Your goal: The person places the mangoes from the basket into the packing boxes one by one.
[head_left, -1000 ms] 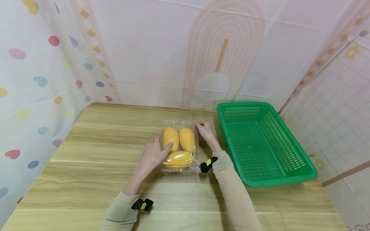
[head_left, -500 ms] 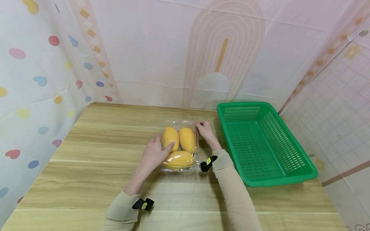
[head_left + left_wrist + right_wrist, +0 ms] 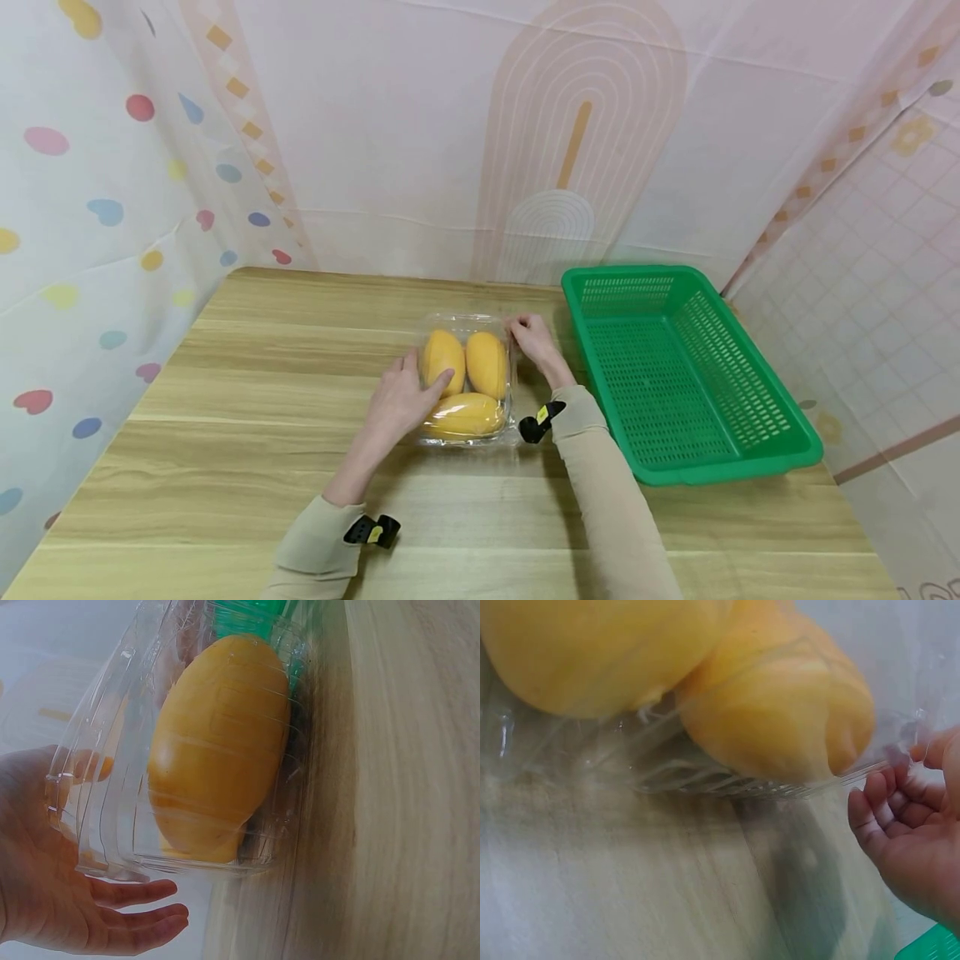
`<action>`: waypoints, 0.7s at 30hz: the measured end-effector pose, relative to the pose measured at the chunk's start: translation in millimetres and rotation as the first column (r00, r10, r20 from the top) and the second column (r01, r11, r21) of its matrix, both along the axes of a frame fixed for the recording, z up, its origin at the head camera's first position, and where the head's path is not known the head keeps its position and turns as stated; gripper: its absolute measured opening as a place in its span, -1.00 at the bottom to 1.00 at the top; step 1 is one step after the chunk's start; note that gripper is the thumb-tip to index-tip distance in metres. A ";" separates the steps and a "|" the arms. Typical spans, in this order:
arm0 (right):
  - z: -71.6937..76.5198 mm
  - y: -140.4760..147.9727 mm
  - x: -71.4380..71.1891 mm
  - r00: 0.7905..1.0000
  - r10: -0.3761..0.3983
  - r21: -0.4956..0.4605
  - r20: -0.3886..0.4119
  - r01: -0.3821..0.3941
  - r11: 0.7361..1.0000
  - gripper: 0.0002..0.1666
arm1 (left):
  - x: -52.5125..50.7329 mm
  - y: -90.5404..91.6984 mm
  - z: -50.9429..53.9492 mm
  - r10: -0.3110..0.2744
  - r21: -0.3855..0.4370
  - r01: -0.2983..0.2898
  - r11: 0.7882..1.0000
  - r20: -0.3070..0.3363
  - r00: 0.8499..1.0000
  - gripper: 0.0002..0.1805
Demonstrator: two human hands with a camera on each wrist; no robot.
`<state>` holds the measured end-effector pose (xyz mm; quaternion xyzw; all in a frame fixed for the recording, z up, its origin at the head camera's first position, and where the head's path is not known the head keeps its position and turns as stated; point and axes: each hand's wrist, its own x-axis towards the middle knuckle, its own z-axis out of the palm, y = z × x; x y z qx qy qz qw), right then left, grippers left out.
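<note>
A clear plastic clamshell box [image 3: 465, 320] stands on the table, holding three yellow mangoes. Two mangoes [image 3: 486, 365] lie side by side at the back, and one mango [image 3: 467, 414] lies across the front. My left hand [image 3: 401, 400] rests against the box's left side, its thumb laid over the lid; in the left wrist view the lower fingers [image 3: 142, 919] are fairly straight beside the box. At the back right corner, my right hand [image 3: 531, 337] pinches the plastic edge between thumb and curled fingers, as the right wrist view shows.
A green perforated basket [image 3: 693, 477] stands on the wooden table [image 3: 187, 433], just right of my right forearm. Patterned cloth [image 3: 375, 167] hangs behind the table and along both sides. A black wrist camera [image 3: 542, 422] is strapped to each sleeve.
</note>
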<state>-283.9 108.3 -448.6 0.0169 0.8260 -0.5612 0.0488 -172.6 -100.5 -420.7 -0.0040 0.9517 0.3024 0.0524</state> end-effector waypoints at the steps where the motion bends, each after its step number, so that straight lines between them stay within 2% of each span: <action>1: 0.0 0.4 0.1 1.000 0.002 -0.005 0.006 -0.002 1.000 -0.73 | 0.0 0.1 0.0 0.000 0.001 0.000 1.000 0.000 1.000 -0.06; 7: 0.2 3.0 2.2 0.999 0.006 -0.040 0.044 -0.004 0.999 -0.70 | -0.5 0.2 0.3 -0.002 0.000 0.002 1.000 -0.008 1.000 -0.06; 15: -1.6 3.0 8.6 0.999 -0.004 -0.102 0.049 0.009 0.995 -0.66 | -1.7 -1.1 -1.3 -0.004 0.006 0.004 1.000 0.000 1.000 -0.05; 21: 3.8 2.7 19.8 0.999 -0.021 -0.066 0.039 0.024 0.998 -0.58 | -1.5 -1.1 -1.0 -0.005 0.009 0.005 1.000 0.001 1.000 -0.05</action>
